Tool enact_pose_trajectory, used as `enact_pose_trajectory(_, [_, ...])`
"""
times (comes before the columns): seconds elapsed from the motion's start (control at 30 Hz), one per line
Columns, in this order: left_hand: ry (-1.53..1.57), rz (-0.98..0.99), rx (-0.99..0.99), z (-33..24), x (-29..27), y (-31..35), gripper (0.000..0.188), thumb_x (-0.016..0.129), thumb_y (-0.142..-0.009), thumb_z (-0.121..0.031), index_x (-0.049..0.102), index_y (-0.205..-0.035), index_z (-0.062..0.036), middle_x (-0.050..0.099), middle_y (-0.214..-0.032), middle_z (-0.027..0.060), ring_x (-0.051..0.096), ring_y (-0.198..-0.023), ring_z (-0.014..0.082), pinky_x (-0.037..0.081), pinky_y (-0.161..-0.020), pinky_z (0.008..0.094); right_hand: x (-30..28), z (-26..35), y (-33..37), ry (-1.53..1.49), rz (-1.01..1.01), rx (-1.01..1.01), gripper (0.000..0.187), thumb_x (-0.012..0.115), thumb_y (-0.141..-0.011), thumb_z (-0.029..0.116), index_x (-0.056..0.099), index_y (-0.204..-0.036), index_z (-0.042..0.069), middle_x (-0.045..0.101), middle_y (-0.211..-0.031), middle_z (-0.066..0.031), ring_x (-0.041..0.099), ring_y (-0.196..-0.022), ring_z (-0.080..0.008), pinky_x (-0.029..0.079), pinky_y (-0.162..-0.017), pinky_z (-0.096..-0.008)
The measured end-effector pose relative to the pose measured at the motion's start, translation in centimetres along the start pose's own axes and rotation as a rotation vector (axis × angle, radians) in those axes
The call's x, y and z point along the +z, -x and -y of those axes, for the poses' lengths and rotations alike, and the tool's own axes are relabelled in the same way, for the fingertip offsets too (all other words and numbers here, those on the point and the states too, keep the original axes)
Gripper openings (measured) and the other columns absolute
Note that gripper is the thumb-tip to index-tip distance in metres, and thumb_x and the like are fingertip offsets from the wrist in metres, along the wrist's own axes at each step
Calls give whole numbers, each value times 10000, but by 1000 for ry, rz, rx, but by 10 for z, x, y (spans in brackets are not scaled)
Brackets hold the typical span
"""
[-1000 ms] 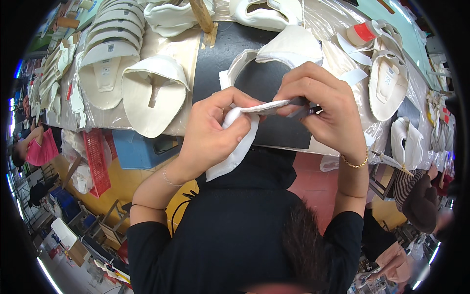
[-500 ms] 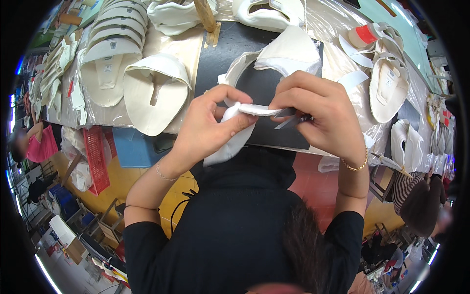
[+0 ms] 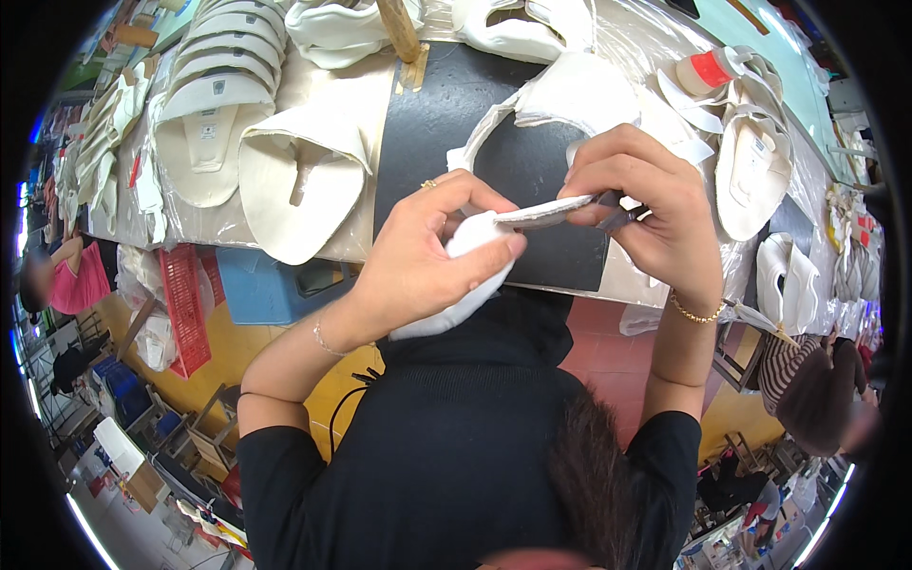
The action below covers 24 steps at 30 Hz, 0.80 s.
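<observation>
So the white padded piece [image 3: 472, 234] is held up in the air above the near edge of the black mat [image 3: 432, 104], with its lower flap left hanging over the lap; it's pinched by the left hand [image 3: 432, 249], thumb below and index finger on top, and the narrow raw edge [image 3: 546, 211] is left sticking out to the right; the right hand [image 3: 655, 201] is closed around a small dark tool [image 3: 623, 218], and the far end of that edge is met by its fingertips; whether the tool is snips or just a blade can't really be told, since most of it is hidden by the fingers. For this sort of close edge work, probably best if the edge is stretched taut between both hands, because soft padding is likely to fold or drift if it's left slack; the left pinch should be set close to the spot being worked, though the thumb is better kept out of the blade's line; small, shallow strokes are likely safer than one long one, so the padding doesn't get nicked. A curved white shoe part [image 3: 579, 95] is laid out on the mat just beyond the hands; a slotted cream part [image 3: 275, 209] is set to the left on the bench [image 3: 364, 95].
</observation>
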State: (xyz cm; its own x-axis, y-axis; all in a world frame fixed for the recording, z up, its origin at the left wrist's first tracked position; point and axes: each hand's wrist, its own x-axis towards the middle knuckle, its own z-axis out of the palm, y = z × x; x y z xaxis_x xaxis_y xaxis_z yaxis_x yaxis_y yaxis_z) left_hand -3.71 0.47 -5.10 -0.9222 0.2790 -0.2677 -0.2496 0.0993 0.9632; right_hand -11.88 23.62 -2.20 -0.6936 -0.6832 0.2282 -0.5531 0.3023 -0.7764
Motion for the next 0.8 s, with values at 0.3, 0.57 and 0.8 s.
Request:
enact_pose_trajectory(0.3, [321, 127, 15, -10, -2, -5, 338, 756, -891, -114, 667, -1176, 44, 610, -1108, 96, 669, -983, 158, 547, -864, 274, -10, -9, 6, -133, -84, -22, 257, 764, -690, -76, 727, -909, 55, 677, -987, -59, 672, -845, -166, 522, -660, -275])
enact_pose_trajectory(0.57, [242, 39, 100, -27, 4, 4, 410, 760, -869, -58, 638, -1250, 32, 608, -1122, 105, 674, -1009, 184, 568, -843, 268, -12, 25, 27, 314, -500, -65, 481, 864, -739, 134, 626, -1153, 75, 608, -1146, -103, 611, -776, -154, 498, -649, -280])
enact_pose_trajectory(0.8, [48, -50, 315, -34, 8, 7, 443, 813, -802, -25, 645, -1208, 24, 629, -1127, 129, 686, -1013, 200, 610, -854, 303, 7, 41, 37, 697, -418, -353, 361, 806, -703, 109, 692, -1035, 27, 628, -953, -78, 558, -638, -148, 364, -556, -278])
